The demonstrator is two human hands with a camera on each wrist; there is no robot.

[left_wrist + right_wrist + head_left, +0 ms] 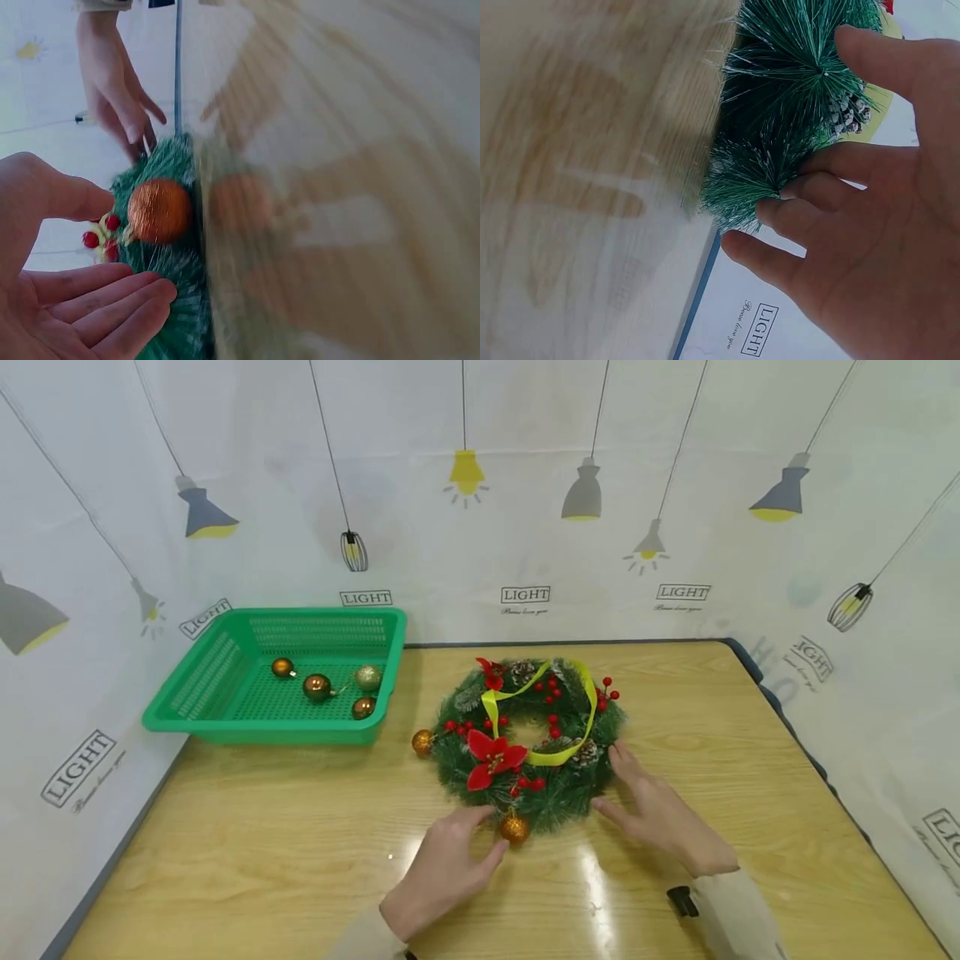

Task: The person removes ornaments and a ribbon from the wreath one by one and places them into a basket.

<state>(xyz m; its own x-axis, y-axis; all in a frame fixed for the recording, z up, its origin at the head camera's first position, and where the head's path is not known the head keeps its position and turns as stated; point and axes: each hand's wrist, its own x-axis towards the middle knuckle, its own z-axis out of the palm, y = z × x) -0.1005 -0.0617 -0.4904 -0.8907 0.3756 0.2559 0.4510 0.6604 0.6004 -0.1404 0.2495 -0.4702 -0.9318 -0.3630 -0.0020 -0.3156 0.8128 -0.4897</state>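
Note:
A green Christmas wreath (558, 797) lies on the table, trimmed with red flowers (493, 760), red berries, pinecones and a yellow ribbon (551, 758). At its near edge is an orange glitter ball (514, 828); another orange ball (422, 742) sits at its left edge. My left hand (450, 864) is beside the near ball, thumb and fingers apart; in the left wrist view the ball (160, 211) shows beyond them, ungripped. On the wreath's right side, my right hand (663, 818) has its fingers spread at the needles (765, 176). Whether they press on it I cannot tell.
A green plastic basket (262, 727) stands at the back left with several ball ornaments (317, 687) inside, brown and gold. The wooden table (262, 860) meets a white backdrop (420, 543) printed with lamps at the back and sides.

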